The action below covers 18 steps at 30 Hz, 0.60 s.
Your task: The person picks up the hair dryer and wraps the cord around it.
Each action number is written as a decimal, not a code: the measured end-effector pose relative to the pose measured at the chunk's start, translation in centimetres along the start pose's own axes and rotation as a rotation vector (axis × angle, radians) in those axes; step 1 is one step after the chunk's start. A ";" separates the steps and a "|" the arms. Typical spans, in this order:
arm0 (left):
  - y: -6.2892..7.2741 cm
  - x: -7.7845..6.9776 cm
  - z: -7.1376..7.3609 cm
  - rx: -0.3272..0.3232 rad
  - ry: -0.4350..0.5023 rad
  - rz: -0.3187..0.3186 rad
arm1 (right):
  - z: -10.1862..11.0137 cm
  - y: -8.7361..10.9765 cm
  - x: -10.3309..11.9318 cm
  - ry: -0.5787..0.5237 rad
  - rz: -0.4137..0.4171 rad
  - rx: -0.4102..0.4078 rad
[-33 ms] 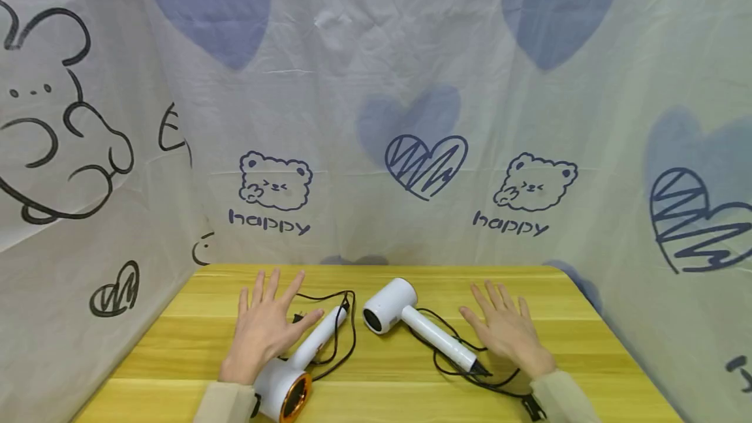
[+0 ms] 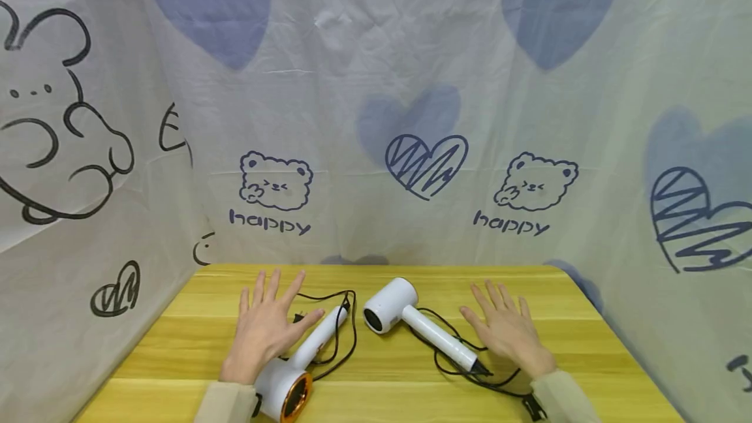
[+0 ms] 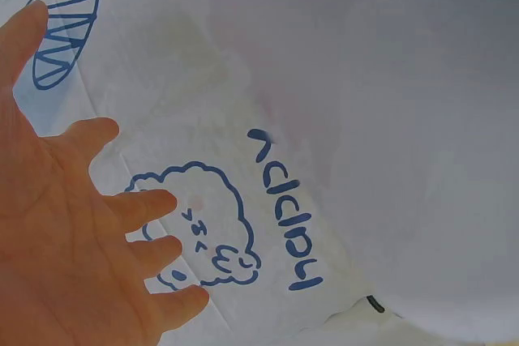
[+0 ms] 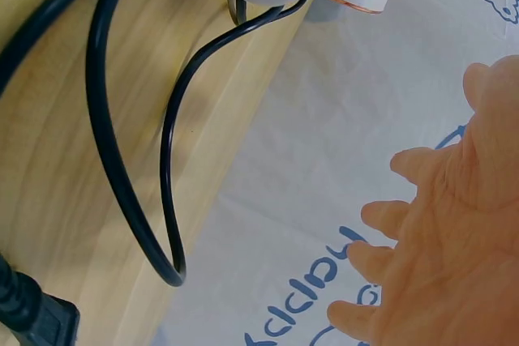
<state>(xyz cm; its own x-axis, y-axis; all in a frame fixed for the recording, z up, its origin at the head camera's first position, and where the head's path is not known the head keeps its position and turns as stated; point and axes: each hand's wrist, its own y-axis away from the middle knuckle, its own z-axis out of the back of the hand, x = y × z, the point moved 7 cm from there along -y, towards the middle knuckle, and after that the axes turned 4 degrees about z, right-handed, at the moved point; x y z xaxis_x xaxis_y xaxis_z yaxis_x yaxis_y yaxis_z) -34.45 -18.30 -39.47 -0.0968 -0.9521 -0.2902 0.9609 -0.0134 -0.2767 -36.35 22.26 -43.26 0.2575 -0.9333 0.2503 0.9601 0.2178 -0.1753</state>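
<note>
My left hand (image 2: 264, 335) is spread with straight fingers and holds nothing. Below and beside it lies a white hair dryer (image 2: 320, 339) with an orange-ringed round end facing the front; the wrist partly covers its barrel in the head view. My right hand (image 2: 510, 331) is likewise spread, palm forward, fingers apart. To its left lies a second white hair dryer (image 2: 437, 335), its barrel toward the back and its handle slanting toward that hand. In the right wrist view the fingers (image 4: 389, 220) are straight, and a black cord (image 4: 101, 135) loops in front of the table.
Both hair dryers rest on a yellow wood-grain table (image 2: 376, 397). Black cords (image 2: 354, 331) curl beside the handles. A black plug (image 2: 533, 407) lies by the right sleeve. White cloth (image 2: 376, 38) with blue hearts and bear drawings hangs behind and at both sides.
</note>
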 end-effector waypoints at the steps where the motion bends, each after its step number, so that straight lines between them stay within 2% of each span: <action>1: 0.0 0.0 0.0 0.005 0.000 0.002 | 0.0 0.0 0.0 0.000 0.000 0.001; 11: 0.0 -0.2 -0.5 0.029 0.015 0.006 | -0.2 0.3 -0.1 -0.006 -0.008 0.025; 18: 0.1 -1.0 -0.4 0.043 0.027 0.003 | -0.5 0.6 0.0 -0.023 -0.008 0.040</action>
<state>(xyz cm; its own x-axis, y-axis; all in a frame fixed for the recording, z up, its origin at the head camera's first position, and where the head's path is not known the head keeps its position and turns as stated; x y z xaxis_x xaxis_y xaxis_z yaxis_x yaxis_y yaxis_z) -34.37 -17.23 -39.54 -0.1003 -0.9436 -0.3156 0.9715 -0.0244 -0.2359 -35.85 22.22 -43.83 0.2515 -0.9283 0.2738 0.9657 0.2218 -0.1349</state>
